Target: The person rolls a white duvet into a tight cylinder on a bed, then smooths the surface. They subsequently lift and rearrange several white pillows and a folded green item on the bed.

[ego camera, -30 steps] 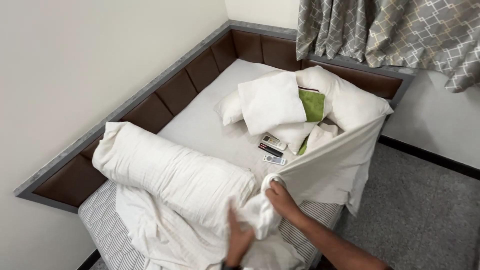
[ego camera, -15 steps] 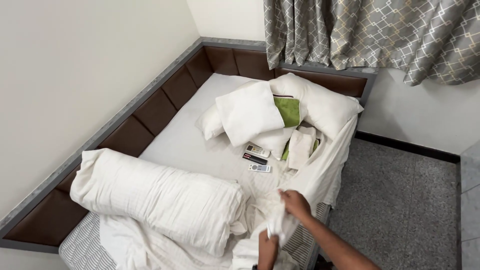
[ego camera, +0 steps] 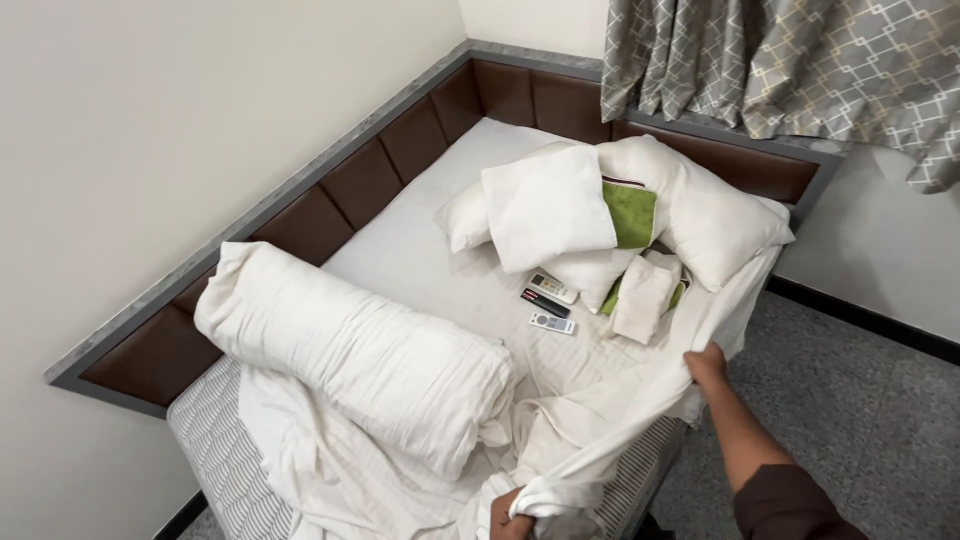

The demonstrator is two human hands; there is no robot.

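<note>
In the head view, both hands are clamped on the white bed sheet (ego camera: pixel 610 420): the left hand (ego camera: pixel 512 515) bunches it at the foot of the bed (ego camera: pixel 420 240), the right hand (ego camera: pixel 706 363) grips its edge along the bed's side. The sheet is lifted, rumpled and partly off, baring the striped mattress (ego camera: pixel 215 450), so it is not yet spread or tucked. The rolled duvet (ego camera: pixel 360 355), pillows (ego camera: pixel 560 210), folded towels (ego camera: pixel 645 295) and three remotes (ego camera: pixel 550 300) lie on the bed.
</note>
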